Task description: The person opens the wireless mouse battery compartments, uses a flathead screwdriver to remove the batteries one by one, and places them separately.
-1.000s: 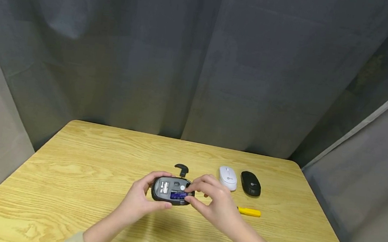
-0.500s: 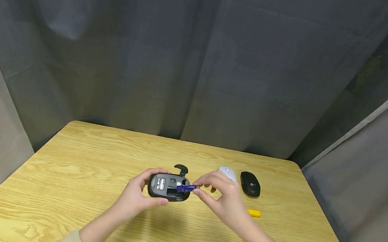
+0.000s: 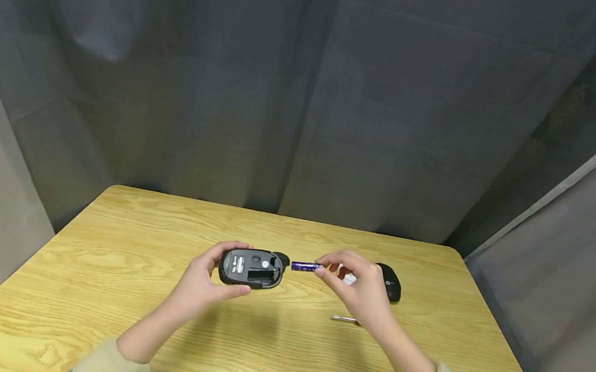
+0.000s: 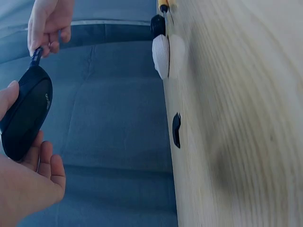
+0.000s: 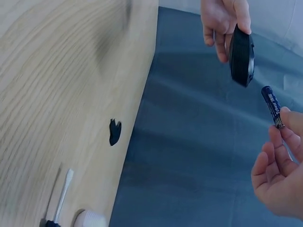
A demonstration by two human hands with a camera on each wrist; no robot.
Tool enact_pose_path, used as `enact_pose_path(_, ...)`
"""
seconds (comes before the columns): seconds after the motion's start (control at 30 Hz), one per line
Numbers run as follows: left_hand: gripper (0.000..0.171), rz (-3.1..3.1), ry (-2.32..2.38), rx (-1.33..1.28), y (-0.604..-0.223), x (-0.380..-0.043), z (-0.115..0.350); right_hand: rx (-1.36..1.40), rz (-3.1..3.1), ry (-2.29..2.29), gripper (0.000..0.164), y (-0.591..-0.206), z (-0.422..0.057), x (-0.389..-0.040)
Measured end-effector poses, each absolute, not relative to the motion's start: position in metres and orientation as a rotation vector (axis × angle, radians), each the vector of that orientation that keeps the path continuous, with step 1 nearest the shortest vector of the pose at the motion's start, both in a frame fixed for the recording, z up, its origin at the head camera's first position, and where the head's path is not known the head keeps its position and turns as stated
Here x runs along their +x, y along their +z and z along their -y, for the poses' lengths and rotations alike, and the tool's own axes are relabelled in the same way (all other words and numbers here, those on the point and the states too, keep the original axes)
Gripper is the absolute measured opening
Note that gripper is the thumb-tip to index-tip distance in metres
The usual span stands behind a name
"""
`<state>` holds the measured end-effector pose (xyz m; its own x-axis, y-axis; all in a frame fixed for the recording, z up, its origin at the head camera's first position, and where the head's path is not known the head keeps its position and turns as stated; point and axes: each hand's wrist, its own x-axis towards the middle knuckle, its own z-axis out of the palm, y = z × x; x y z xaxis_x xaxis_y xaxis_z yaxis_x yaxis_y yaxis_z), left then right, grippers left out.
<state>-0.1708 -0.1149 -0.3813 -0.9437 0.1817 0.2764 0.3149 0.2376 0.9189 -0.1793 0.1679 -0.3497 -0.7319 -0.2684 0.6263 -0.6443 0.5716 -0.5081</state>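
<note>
I see the left hand (image 3: 201, 278) gripping a black mouse (image 3: 239, 264), its underside facing the head camera. Just beside it, the right hand (image 3: 361, 285) pinches a blue battery (image 3: 304, 266). Farther, a screwdriver (image 3: 344, 318) and then a white mouse (image 4: 161, 56) lie on the table (image 3: 105, 287).

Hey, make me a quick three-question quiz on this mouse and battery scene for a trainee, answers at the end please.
1. The left hand holds an upturned black mouse. What does the right hand pinch?
2. True or false: the mouse's open slot looks empty.
3. Where is the small black piece? A: in the left hand; B: on the table; C: in the right hand.

Key:
1. A blue battery.
2. True.
3. B.
</note>
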Motion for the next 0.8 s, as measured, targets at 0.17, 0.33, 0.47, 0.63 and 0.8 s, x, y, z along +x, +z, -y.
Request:
enact_pose_path(0.17, 0.07, 2.397, -1.775, -0.445, -0.382, -0.179, 0.122, 0.657, 2.348, 1.022, 0.011, -0.358, -0.172, -0.189)
enact_pose_path(0.33, 0.07, 2.418, -1.743, -0.408, -0.385, -0.19, 0.13, 0.583, 2.394, 1.063, 0.01, -0.366, -0.174, -0.199)
enact_pose_path(0.47, 0.07, 2.432, -1.731, -0.378, -0.39, -0.201, 0.136, 0.538, 2.411, 1.101, 0.011, -0.375, -0.176, -0.207)
enact_pose_path(0.63, 0.07, 2.435, -1.728, -0.358, -0.396, -0.213, 0.142, 0.513, 2.429, 1.124, 0.014, -0.389, -0.178, -0.218)
enact_pose_path(0.8, 0.07, 2.477, -1.694, -0.338, -0.407, -0.227, 0.147, 0.468, 2.456, 1.144, 0.014, -0.405, -0.179, -0.23)
